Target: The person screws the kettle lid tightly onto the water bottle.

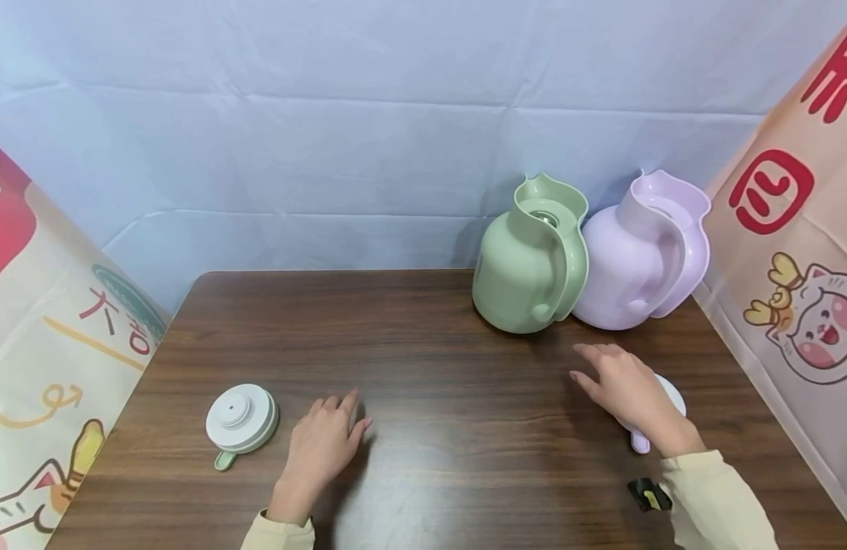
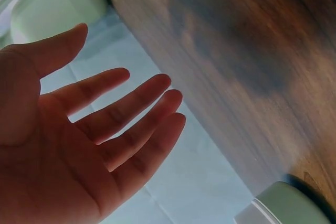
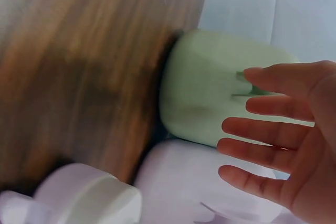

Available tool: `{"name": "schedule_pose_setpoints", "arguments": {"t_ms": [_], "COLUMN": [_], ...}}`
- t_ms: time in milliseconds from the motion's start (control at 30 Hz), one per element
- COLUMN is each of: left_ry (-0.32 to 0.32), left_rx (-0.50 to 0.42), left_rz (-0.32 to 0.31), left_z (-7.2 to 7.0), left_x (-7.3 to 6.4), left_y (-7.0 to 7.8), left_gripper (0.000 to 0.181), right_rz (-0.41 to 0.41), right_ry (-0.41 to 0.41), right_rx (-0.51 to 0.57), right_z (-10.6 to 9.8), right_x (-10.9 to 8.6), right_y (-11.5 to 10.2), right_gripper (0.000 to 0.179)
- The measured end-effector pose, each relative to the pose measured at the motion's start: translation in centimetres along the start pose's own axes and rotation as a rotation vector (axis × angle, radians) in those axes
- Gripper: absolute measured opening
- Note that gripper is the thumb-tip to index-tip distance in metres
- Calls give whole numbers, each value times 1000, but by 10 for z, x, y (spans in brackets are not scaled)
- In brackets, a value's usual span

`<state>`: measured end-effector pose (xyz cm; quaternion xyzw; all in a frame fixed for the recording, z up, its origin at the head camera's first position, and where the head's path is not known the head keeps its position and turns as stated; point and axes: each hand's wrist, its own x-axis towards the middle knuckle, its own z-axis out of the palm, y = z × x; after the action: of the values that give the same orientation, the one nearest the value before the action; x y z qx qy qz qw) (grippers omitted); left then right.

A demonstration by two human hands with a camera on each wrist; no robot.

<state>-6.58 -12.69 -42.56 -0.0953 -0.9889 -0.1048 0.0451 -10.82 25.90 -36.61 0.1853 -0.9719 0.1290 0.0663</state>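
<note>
My left hand point(image 1: 320, 447) hovers over the table with its fingers loosely extended and nothing in it. Left of it lies a white and green jug lid point(image 1: 239, 418), its green tab toward me. My right hand point(image 1: 625, 386) is also free, fingers spread, in front of the two thermal jugs. It partly covers a white and lilac lid point(image 1: 673, 393) lying beneath it. At the back right stands the green jug point(image 1: 512, 267), its mouth uncovered and its handle toward the right. Beside it stands the lilac jug point(image 1: 612, 267), its spout and handle similarly turned.
A small black item with a yellow mark point(image 1: 648, 495) lies near my right sleeve. The brown wooden table point(image 1: 396, 344) meets a pale cloth backdrop point(image 1: 361, 153) behind. Printed cloths point(image 1: 774, 305) hang along both sides.
</note>
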Motion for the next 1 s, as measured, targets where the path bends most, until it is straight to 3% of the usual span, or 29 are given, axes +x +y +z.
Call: {"name": "schedule_pose_setpoints", "arguments": {"t_ms": [200, 600, 1000], "left_ry": [-28, -76, -107], "left_rx": [-3, -18, -44], "left_rz": [7, 1, 4], "left_z": [-3, -6, -4], "left_x": [0, 1, 3], "left_y": [4, 14, 23], "left_gripper": [44, 33, 21], "right_rz": [-16, -99, -29], "right_ry": [-30, -5, -87], "right_rx": [41, 93, 181], "right_z": [-13, -26, -39], "right_x": [14, 43, 67], "right_y": [6, 14, 17], "right_gripper": [36, 28, 18]}}
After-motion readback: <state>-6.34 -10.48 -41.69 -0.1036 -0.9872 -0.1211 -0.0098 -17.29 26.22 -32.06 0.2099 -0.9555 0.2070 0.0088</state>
